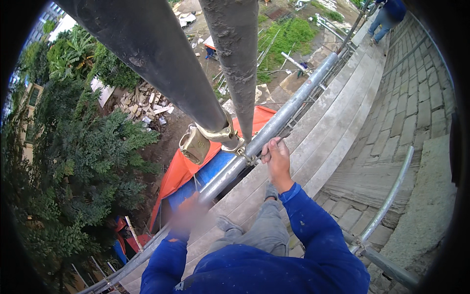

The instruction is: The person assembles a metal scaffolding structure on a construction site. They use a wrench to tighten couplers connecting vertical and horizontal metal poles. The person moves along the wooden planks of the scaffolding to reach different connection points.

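Two grey scaffold tubes, a thick near one [156, 59] and a thinner muddy one [234, 63], rise side by side at the guard rail [293, 105]. A brass-coloured scaffold coupler [223, 134] goes around the near tube, its curved flap [196, 144] sticking out to the left. Just right of the coupler, my right hand [278, 158] is closed, with a thin dark piece showing at its fingers; what it is I cannot make out. My left hand [192, 213] is at the rail lower left, smeared, its fingers not readable.
I stand on a walkway of grey planks [313, 122] high above the ground. A brick wall [406, 112] runs along the right, with a bent tube [391, 196] near it. Orange sheeting [171, 179] lies below the rail. Another person [387, 19] stands farther along the planks.
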`<state>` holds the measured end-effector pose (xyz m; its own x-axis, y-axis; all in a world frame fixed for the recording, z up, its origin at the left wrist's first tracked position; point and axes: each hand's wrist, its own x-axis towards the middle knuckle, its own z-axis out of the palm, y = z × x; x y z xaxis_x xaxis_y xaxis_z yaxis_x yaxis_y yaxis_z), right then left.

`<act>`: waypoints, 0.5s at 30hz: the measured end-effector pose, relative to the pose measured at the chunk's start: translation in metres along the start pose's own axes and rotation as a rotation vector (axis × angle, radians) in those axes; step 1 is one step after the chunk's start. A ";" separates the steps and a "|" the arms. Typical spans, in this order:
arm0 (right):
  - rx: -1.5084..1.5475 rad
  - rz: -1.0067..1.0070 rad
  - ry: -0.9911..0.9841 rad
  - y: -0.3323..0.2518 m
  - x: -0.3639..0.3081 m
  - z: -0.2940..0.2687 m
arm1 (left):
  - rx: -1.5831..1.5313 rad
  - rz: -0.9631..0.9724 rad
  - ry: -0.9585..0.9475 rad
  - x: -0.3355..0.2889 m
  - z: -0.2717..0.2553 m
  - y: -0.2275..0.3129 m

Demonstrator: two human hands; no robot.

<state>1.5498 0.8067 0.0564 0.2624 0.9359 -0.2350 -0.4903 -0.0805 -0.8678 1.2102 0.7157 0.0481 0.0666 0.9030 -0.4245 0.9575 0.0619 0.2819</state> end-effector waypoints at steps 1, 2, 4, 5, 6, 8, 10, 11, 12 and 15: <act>-0.180 -0.190 -0.122 -0.003 -0.020 0.007 | 0.002 0.011 0.008 0.000 0.002 -0.003; -0.526 -0.493 -0.350 -0.010 -0.042 0.019 | 0.015 -0.003 -0.007 -0.001 0.002 -0.002; -1.073 -0.754 -0.674 -0.003 -0.078 0.017 | 0.041 -0.015 -0.036 0.000 -0.004 0.007; -1.269 -0.703 -0.774 0.007 -0.090 0.008 | 0.054 0.009 -0.028 0.000 0.000 0.003; -1.247 -0.714 -0.792 0.004 -0.092 0.004 | 0.066 0.023 -0.007 0.000 0.006 -0.004; -1.200 -0.708 -0.832 -0.004 -0.100 -0.010 | 0.079 0.026 0.004 0.000 0.009 -0.009; -1.043 -0.698 -0.732 -0.015 -0.102 -0.011 | 0.078 0.009 -0.014 0.000 0.001 0.002; -0.969 -0.706 -0.681 -0.022 -0.096 -0.011 | 0.086 -0.011 -0.037 0.000 -0.003 0.005; -0.842 -0.599 -0.551 -0.023 -0.090 -0.013 | 0.074 -0.002 -0.040 0.000 -0.004 0.007; -0.458 -0.287 -0.248 -0.019 -0.062 -0.025 | 0.066 0.008 -0.043 0.000 -0.008 0.008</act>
<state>1.5636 0.7419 0.0761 0.1025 0.9898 0.0987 -0.0051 0.0998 -0.9950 1.2153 0.7197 0.0576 0.0848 0.8839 -0.4598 0.9733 0.0253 0.2282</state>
